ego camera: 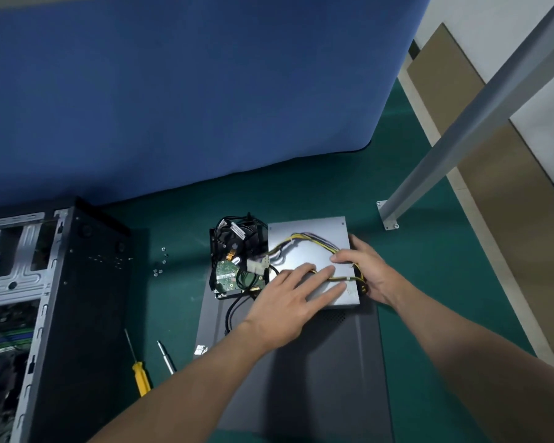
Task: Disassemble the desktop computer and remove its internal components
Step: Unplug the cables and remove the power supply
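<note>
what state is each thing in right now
computer case: side panel off, motherboard still inside
power supply: out, lying flat on the side panel
power cables: loose, draped over its top
hard drive: out, circuit side up
screws: removed, loose on the mat
yellow screwdriver: lying unused
left hand: flat, pressing the cables
right hand: grips the power supply's edge

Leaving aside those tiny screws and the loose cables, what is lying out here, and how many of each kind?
Case: 1
Side panel: 1
Power supply: 1
Hard drive: 1
Screwdrivers: 2
Total: 6
</note>
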A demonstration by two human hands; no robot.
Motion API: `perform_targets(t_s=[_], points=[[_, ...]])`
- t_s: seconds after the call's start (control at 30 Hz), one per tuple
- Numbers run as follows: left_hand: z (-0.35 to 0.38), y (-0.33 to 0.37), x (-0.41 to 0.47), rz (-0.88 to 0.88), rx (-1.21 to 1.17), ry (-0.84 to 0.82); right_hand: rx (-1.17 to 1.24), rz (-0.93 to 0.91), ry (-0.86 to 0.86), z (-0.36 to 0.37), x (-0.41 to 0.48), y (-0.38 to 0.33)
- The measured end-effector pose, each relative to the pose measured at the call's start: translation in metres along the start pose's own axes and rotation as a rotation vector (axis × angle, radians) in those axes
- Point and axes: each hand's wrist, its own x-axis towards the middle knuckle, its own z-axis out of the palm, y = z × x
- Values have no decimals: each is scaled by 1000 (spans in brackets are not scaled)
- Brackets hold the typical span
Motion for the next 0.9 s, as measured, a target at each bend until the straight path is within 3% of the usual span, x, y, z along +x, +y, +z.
perform_targets(t_s=[0.23,0.5,0.7,0.9], points=[[3,8,-16,0,-63,-33,46,-57,91,17,-21,20],[0,15,-19,-87,-185,-150,-318,-164,257,31,-28,18],[-15,31,-43,-107,-129,-97,-943,-319,619,47,-42,31],[-22,23,-118,-155,-90,-54,-1235,-587,703,102,-91,53]])
